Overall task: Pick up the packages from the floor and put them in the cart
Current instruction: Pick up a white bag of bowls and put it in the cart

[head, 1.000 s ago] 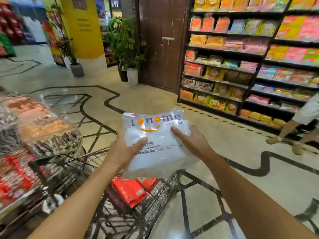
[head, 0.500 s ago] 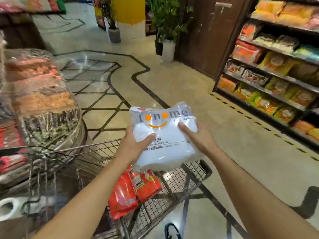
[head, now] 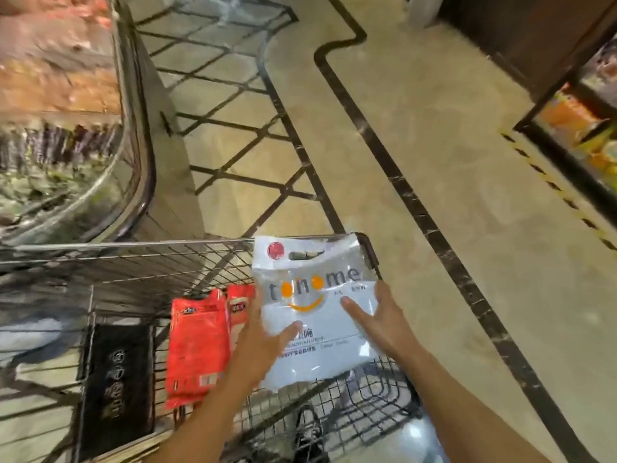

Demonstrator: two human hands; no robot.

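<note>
A white plastic package (head: 314,315) with an orange smile logo is inside the wire cart (head: 160,259), against its right end. My left hand (head: 263,339) grips its left edge with the thumb on its front. My right hand (head: 380,319) lies on its right side, fingers spread over the face. Two red packages (head: 200,342) stand upright in the cart just left of the white one.
A black flat item (head: 117,379) lies in the cart's left part. A curved glass display case (head: 66,128) with food stands at the left. Stocked shelves (head: 587,128) are at the right. Patterned beige floor (head: 434,162) lies ahead.
The white package has gone down from above the cart into the basket, with both hands on it. My view has tilted downward toward the cart.
</note>
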